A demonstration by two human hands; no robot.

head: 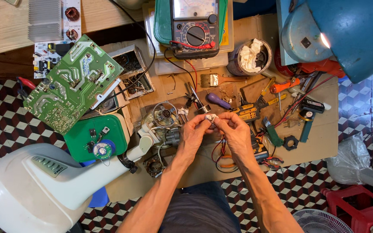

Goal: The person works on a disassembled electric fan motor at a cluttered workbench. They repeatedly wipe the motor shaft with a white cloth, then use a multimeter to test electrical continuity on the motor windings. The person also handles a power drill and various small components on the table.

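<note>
The cluttered brown surface (pixel 247 30) carries everything here. Largest on it is the white fan base (pixel 31 190), lying well to the left of the left hand and below it, its neck reaching up toward a bare motor (pixel 165 115) just left of that hand. Up and far to the right of the right hand hangs a blue lamp shade (pixel 346 30). Up and left of the left hand a green circuit board (pixel 72 84) lies tilted, with a green plastic cover (pixel 96 138) below it — small loose parts rest on that cover. Straight above both hands sits an analog multimeter (pixel 194 28) in a green case, a yellow rectangular label strip showing at its right edge; its red and black leads trail down toward the hands. Right of it stands a round tin (pixel 250 57) stuffed with white rag. A small paintbrush (pixel 216 80) and a purple-handled screwdriver (pixel 218 101) lie just above the hands.

The left hand (pixel 194 131) and the right hand (pixel 234 129) meet fingertip to fingertip, both pinching a small white part (pixel 211 117) between thumbs and forefingers — it is held just above the surface, in front of the person's chest. What the part is cannot be told. Red wires (pixel 219 149) loop below the right hand.
</note>
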